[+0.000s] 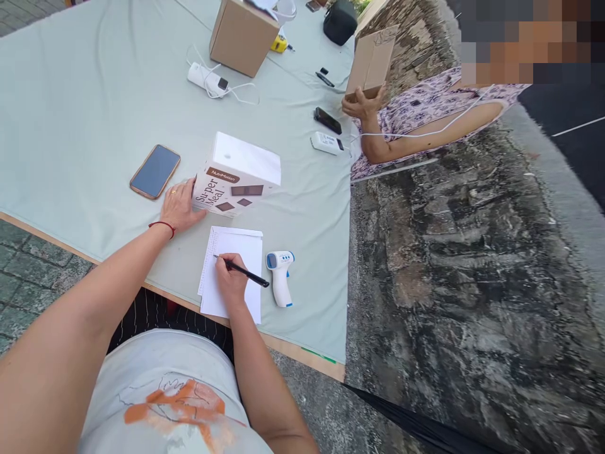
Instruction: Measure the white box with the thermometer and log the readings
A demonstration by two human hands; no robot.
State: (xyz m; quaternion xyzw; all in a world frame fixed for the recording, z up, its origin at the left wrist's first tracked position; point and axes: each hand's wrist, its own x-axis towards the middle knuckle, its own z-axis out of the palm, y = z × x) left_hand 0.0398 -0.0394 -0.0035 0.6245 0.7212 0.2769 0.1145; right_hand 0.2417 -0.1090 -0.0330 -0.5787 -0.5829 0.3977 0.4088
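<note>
Right-hand fingers (234,257) hold the black pen (251,275) near its tip (over paper (253,306))

At 3 o'clock from my right hand (231,279), the thermometer (282,281) crowds my pen (250,274); the box (239,180) blocks 12. Between them I could pass toward half past 1. The phone (155,171) bars my left hand (178,207) at 11.

Pixel blocks mask a co-worker's head (524,43) at two o'clock, the top edge crops a cardboard box (241,41) at eleven, and at eight tiny marks (211,249) defy reading on paper (251,304) partly hidden by the right hand (231,282).
</note>
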